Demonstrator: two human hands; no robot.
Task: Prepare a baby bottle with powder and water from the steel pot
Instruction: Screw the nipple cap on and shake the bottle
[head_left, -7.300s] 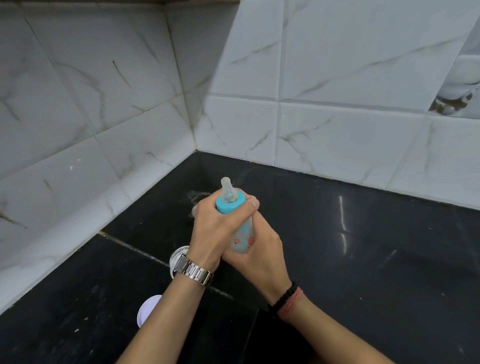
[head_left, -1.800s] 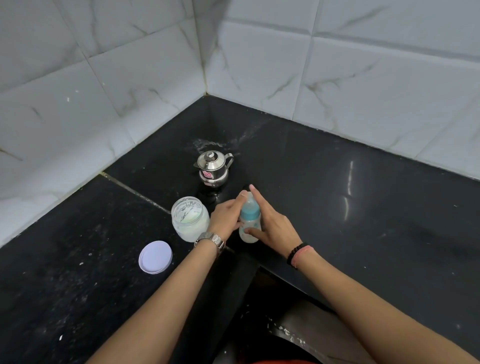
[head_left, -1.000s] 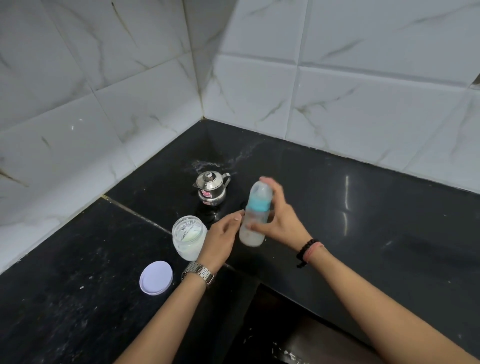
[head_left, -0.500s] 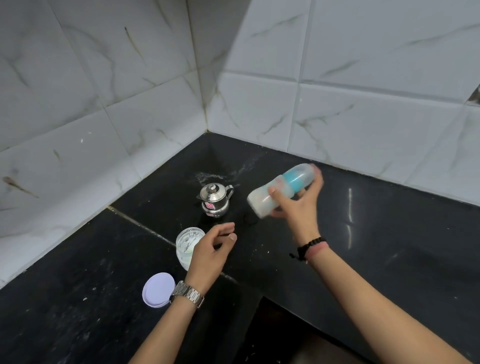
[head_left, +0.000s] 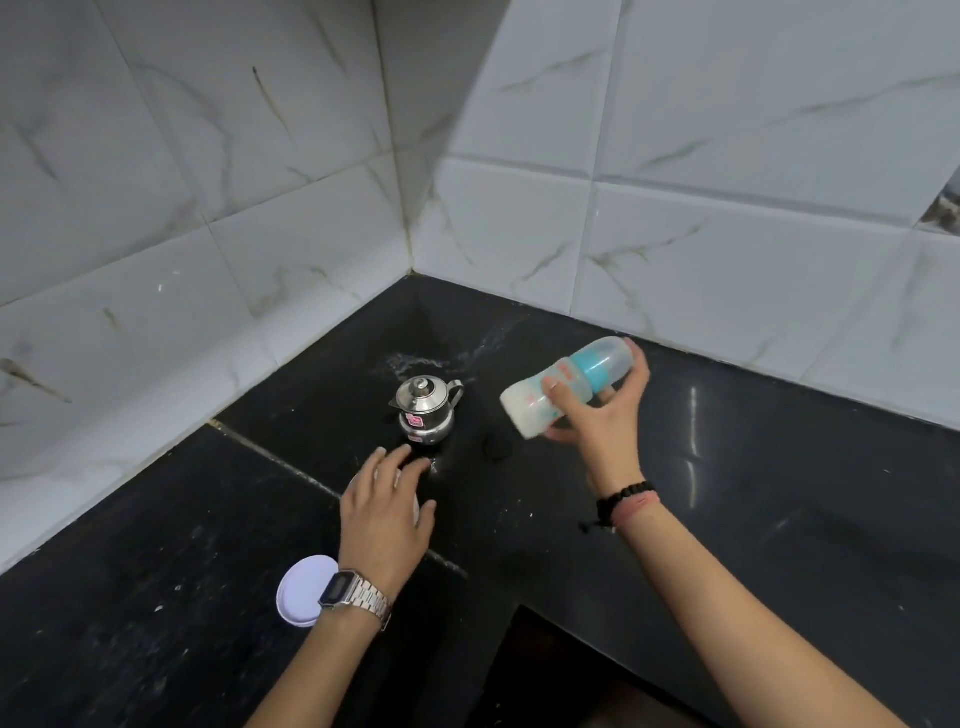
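Note:
My right hand (head_left: 597, 415) grips the baby bottle (head_left: 566, 387), held in the air almost on its side, teal collar and clear cap up right, milky liquid at its base down left. The small lidded steel pot (head_left: 425, 410) stands on the black counter (head_left: 779, 493) to the left of the bottle. My left hand (head_left: 387, 512) hovers with fingers spread over the powder jar (head_left: 415, 506), which is almost wholly hidden under it. The jar's white lid (head_left: 304, 597) lies flat near my left wrist.
White marble-look tiled walls (head_left: 519, 182) meet in a corner behind the pot. White powder is spilled on the counter around the pot. The counter's front edge drops off into a dark gap (head_left: 571, 675) at the bottom middle.
My right hand has lifted the capped bottle off the counter and tipped it nearly sideways. My left hand let go of it and moved over the powder jar.

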